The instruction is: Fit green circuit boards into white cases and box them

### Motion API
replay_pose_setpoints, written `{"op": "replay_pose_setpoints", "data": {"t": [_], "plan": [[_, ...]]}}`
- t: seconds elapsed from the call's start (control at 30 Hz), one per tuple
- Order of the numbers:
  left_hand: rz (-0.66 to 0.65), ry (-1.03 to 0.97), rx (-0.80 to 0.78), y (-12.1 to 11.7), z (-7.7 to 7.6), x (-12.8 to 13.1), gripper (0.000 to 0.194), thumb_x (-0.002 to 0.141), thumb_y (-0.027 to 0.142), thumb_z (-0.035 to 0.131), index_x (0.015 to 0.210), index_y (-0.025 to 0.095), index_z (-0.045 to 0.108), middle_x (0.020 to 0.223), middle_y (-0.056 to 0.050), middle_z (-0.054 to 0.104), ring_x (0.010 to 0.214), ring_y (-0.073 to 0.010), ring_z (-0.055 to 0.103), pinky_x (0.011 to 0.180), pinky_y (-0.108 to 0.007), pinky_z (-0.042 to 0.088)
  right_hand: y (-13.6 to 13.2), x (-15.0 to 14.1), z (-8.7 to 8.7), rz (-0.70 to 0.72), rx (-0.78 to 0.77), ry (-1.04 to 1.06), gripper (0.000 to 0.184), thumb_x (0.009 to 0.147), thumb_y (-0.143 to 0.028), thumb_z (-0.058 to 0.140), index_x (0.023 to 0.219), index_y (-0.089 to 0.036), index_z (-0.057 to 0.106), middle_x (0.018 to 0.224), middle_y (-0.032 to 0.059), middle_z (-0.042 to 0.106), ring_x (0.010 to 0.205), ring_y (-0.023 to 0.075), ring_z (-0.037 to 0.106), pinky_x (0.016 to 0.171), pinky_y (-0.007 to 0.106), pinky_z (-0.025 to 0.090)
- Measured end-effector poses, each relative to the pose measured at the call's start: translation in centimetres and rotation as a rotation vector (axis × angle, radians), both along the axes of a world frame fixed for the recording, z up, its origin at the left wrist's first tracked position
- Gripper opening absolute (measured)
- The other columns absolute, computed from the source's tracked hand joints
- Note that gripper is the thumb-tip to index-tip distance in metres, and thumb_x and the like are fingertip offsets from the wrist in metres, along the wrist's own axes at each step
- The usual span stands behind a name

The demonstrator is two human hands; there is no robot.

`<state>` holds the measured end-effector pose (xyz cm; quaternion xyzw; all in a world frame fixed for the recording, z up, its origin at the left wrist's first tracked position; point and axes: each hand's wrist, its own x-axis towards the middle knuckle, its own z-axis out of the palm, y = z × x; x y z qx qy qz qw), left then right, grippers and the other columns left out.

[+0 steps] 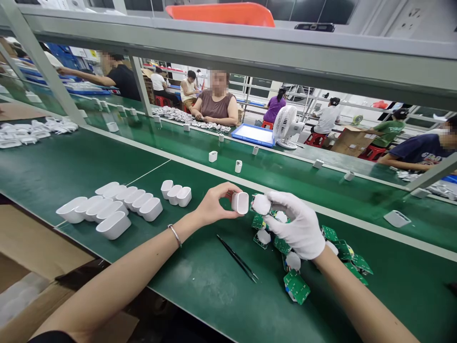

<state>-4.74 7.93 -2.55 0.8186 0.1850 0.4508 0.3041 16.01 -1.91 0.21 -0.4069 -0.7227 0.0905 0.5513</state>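
Between the thumb and fingers of my bare left hand [215,205] is a small white plastic housing [240,203], its open end facing right. My right hand [298,224], in a white glove, pinches a circuit board assembly [261,204] with a white pad on its face. The two pieces are close together, with a narrow gap between them. Under and around the gloved hand lie several green circuit boards [297,287], some with white pads. Black tweezers [237,258] rest on the green bench below my left hand.
Rows of white housings [113,224] stand at left, with three smaller housings [176,193] nearer the hands. Beyond the pale strip, a green conveyor [200,138] bears scattered white units. A metal shelf beam [228,52] crosses overhead. Co-workers sit opposite, beside a white fan [284,125].
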Motion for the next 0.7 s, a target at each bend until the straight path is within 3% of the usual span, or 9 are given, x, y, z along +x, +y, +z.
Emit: {"op": "replay_pose_setpoints", "data": {"t": [0.1,0.2,0.27,0.37,0.53,0.63,0.7], "plan": [[0.079,0.023,0.091,-0.2,0.0,0.1,0.031,0.068,0.026,0.076,0.093,0.016,0.061,0.081,-0.002,0.055,0.075,-0.0157,0.054,0.067,-0.027,0.047,-0.4,-0.7,-0.3,0.001,-0.034,-0.028,0.035,0.074,-0.015,0.068,0.108,-0.022,0.062,0.105,0.0051,0.064,0.083,0.0174,0.066,0.077,0.032,0.058],[0.087,0.038,0.186,-0.4,-0.4,0.3,0.011,0.08,0.021,0.063,0.09,0.017,0.062,0.096,-0.008,0.057,0.091,-0.0196,0.057,0.078,-0.032,0.049,-0.8,-1.7,-0.6,-0.004,-0.092,0.011,0.035,0.074,-0.017,0.067,0.108,-0.022,0.061,0.104,0.0054,0.065,0.082,0.0177,0.066,0.077,0.033,0.059],[0.041,0.029,0.248,-0.5,-0.9,0.4,0.018,0.084,0.014,0.054,0.102,0.017,0.058,0.111,-0.01,0.058,0.104,-0.0208,0.056,0.088,-0.034,0.048,-1.0,-2.3,-0.9,-0.024,-0.134,0.066,0.035,0.073,-0.018,0.066,0.108,-0.021,0.06,0.103,0.0059,0.065,0.082,0.0183,0.066,0.077,0.033,0.059],[0.01,0.062,0.316,-0.6,-1.4,0.5,0.034,0.083,0.008,0.046,0.115,0.019,0.051,0.109,-0.008,0.06,0.102,-0.0186,0.058,0.086,-0.031,0.049,-1.0,-2.8,-1.3,-0.077,-0.137,0.076,0.035,0.074,-0.019,0.065,0.108,-0.02,0.06,0.102,0.007,0.065,0.081,0.0194,0.067,0.076,0.034,0.059],[0.048,0.161,0.286,-0.9,-1.2,0.3,0.064,0.073,0.013,0.056,0.134,0.019,0.034,0.12,-0.012,0.047,0.108,-0.0241,0.052,0.09,-0.036,0.049,-1.0,-3.0,-1.9,-0.142,0.096,-0.084,0.038,0.075,-0.015,0.065,0.112,-0.023,0.059,0.107,0.0075,0.063,0.09,0.0224,0.064,0.081,0.04,0.057],[0.018,0.152,0.289,-1.1,-0.8,0.2,0.061,0.075,0.012,0.057,0.131,0.02,0.034,0.119,-0.011,0.045,0.109,-0.0245,0.051,0.093,-0.037,0.047,-1.2,-3.4,-1.7,-0.142,0.146,-0.092,0.042,0.075,-0.011,0.061,0.113,-0.026,0.055,0.107,0.0056,0.063,0.094,0.0215,0.063,0.08,0.035,0.058],[0.017,0.158,0.297,-1.0,-0.8,0.2,0.056,0.076,0.013,0.058,0.128,0.02,0.036,0.117,-0.011,0.045,0.109,-0.0246,0.05,0.093,-0.038,0.047,-1.2,-3.6,-1.3,-0.096,0.073,-0.062,0.037,0.076,-0.01,0.057,0.109,-0.026,0.055,0.104,0.0047,0.064,0.092,0.0202,0.064,0.073,0.029,0.059]]}}
